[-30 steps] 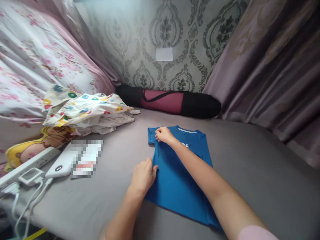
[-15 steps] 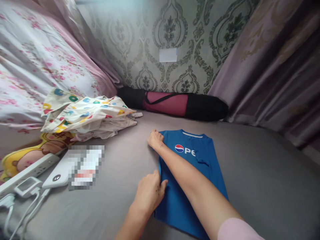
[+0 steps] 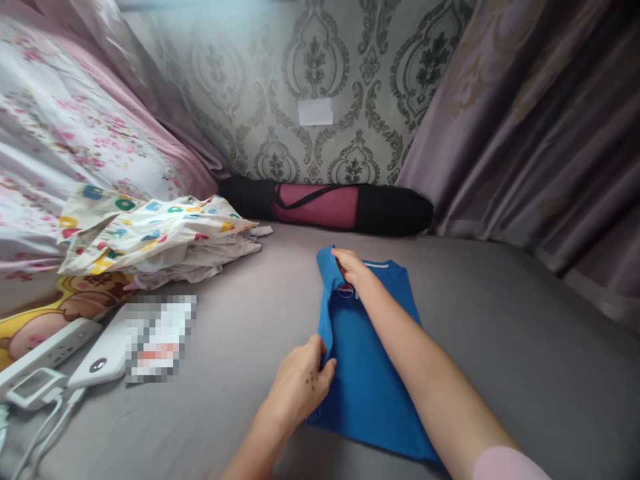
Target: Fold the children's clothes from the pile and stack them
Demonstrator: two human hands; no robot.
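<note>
A blue T-shirt (image 3: 373,373) lies on the grey bed sheet in front of me, its white-edged collar toward the wall. Part of a round red, white and blue logo shows on its chest; the rest of the print is covered. My right hand (image 3: 350,267) pinches the shirt near the left shoulder and holds that edge raised and turned inward. Nearer to me, my left hand (image 3: 305,380) is closed on the same left side edge, about halfway down. My right forearm crosses over the shirt and hides part of it.
A black and maroon long bag (image 3: 320,205) lies along the patterned wall. At left are a pile of printed clothes (image 3: 165,230), a white power strip (image 3: 60,350), a white power bank (image 3: 103,357) with cables, and a yellow cartoon cushion (image 3: 45,313). Curtains hang on both sides.
My right hand has lifted the shirt's left shoulder edge and brought it inward to the right, covering much of the print. My left hand stays on the side edge. The view has shifted slightly.
</note>
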